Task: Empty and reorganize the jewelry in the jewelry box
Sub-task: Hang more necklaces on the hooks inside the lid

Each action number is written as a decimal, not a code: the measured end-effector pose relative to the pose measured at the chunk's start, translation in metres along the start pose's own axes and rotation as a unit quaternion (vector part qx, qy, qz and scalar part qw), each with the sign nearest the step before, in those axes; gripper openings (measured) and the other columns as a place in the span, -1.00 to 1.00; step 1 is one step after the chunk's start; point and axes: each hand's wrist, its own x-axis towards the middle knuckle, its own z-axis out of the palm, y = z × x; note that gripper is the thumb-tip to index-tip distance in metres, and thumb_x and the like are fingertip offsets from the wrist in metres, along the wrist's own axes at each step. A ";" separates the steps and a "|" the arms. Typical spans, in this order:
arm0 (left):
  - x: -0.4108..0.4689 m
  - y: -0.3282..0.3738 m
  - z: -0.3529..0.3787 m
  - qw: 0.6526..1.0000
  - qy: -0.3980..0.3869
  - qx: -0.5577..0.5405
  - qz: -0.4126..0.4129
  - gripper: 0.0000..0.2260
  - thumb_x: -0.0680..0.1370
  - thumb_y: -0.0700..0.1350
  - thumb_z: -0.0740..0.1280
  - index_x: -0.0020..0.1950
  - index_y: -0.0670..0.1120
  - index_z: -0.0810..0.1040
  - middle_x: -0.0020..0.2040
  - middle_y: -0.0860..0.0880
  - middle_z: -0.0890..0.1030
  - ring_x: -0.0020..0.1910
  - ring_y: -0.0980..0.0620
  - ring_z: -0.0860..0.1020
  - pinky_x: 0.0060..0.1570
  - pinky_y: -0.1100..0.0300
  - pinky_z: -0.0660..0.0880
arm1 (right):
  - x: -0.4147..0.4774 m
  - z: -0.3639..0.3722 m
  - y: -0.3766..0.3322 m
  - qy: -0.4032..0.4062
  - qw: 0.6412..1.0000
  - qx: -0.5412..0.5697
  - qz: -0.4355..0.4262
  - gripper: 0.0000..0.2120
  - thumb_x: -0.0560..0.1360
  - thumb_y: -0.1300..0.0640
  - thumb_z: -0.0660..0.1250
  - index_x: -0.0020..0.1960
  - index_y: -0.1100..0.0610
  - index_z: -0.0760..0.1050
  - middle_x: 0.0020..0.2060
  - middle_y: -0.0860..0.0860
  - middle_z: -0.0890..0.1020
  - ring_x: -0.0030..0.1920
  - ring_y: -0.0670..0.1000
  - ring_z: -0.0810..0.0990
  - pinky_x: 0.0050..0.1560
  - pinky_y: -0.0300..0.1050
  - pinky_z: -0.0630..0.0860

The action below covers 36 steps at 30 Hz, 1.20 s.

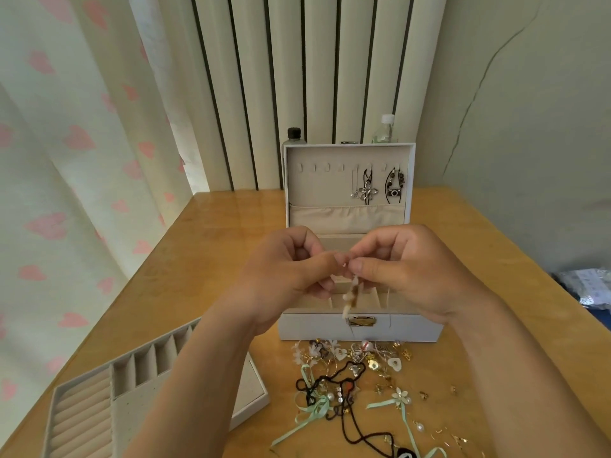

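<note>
Jewelry (357, 375) lies heaped on the wooden table (496, 292), tray (82, 408) off left. Left hand (291, 269) and right hand (406, 269) both pinch a beaded strand (351, 297) over the open box (314, 328); two bottles (294, 135) and a heart curtain (66, 160) behind.

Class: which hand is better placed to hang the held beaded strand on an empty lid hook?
Probably the left hand: it and the right hand both pinch the beaded strand, but the empty hooks sit on the left of the lid.
</note>
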 end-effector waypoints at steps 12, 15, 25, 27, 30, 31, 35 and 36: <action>0.004 0.000 0.003 0.968 -0.001 -0.249 -0.001 -0.89 0.45 -0.24 0.38 -0.10 -0.19 0.46 -0.32 -0.15 0.55 -0.55 0.09 0.34 -0.56 0.28 0.34 | 0.005 0.016 -0.005 -0.013 0.966 0.249 0.065 -0.95 0.41 0.34 0.30 -0.14 0.28 0.44 -0.34 0.19 0.53 -0.34 0.19 0.63 -0.31 0.02 0.61; 0.004 0.001 -0.001 0.976 -0.011 -0.215 -0.026 -0.76 0.40 -0.22 0.41 0.05 -0.19 0.53 -0.36 -0.12 0.49 -0.55 0.09 0.26 -0.56 0.30 0.22 | 0.004 0.014 -0.004 -0.009 0.974 0.218 0.064 -0.90 0.54 0.40 0.23 -0.12 0.27 0.45 -0.32 0.18 0.52 -0.36 0.16 0.60 -0.45 0.00 0.56; 0.005 0.003 -0.007 0.997 -0.015 -0.071 -0.026 -0.79 0.63 -0.18 0.28 -0.18 -0.21 0.52 -0.39 -0.08 0.40 -0.41 -0.01 0.37 -0.43 0.19 0.38 | 0.007 0.016 0.011 -0.051 0.979 0.152 0.123 -0.87 0.52 0.28 0.41 0.03 0.28 0.52 -0.18 0.16 0.58 -0.18 0.09 0.62 -0.40 -0.03 0.57; 0.006 0.007 -0.005 0.988 -0.012 -0.149 -0.032 -0.76 0.64 -0.16 0.23 -0.21 -0.17 0.47 -0.39 -0.08 0.35 -0.42 0.00 0.31 -0.45 0.18 0.30 | 0.008 0.016 0.018 -0.123 0.962 0.196 0.147 -0.71 0.47 0.17 0.43 0.13 0.25 0.51 -0.05 0.17 0.62 -0.08 0.13 0.61 -0.32 0.01 0.58; 0.006 0.011 -0.006 0.967 0.002 -0.251 -0.037 -0.76 0.63 -0.15 0.21 -0.23 -0.15 0.42 -0.39 -0.07 0.32 -0.44 0.01 0.29 -0.45 0.16 0.25 | 0.007 0.017 0.029 -0.250 0.934 0.209 0.146 -0.55 0.48 0.14 0.44 0.31 0.21 0.42 0.13 0.27 0.62 0.03 0.22 0.59 -0.28 -0.05 0.53; 0.007 0.010 -0.008 0.963 0.012 -0.267 -0.034 -0.76 0.63 -0.15 0.21 -0.23 -0.15 0.41 -0.38 -0.06 0.32 -0.44 0.01 0.30 -0.45 0.15 0.27 | 0.006 0.018 0.030 -0.272 0.931 0.198 0.143 -0.52 0.49 0.14 0.44 0.34 0.20 0.38 0.10 0.30 0.62 -0.03 0.21 0.60 -0.33 -0.11 0.50; 0.011 0.008 -0.022 0.962 0.075 -0.262 -0.006 -0.74 0.62 -0.13 0.22 -0.27 -0.11 0.45 -0.40 -0.04 0.33 -0.40 0.00 0.37 -0.35 0.12 0.36 | 0.004 0.026 0.032 -0.242 0.949 0.121 0.161 -0.63 0.59 0.05 0.35 0.35 0.14 0.44 -0.41 0.07 0.49 -0.48 -0.06 0.32 -0.54 -0.26 0.18; 0.011 0.008 -0.026 0.963 0.090 -0.256 -0.003 -0.73 0.62 -0.13 0.23 -0.28 -0.10 0.46 -0.41 -0.03 0.33 -0.39 0.00 0.38 -0.31 0.10 0.38 | 0.004 0.026 0.032 -0.228 0.954 0.105 0.163 -0.68 0.62 0.01 0.29 0.32 0.13 0.48 -0.45 0.03 0.39 -0.49 -0.08 0.23 -0.53 -0.26 0.14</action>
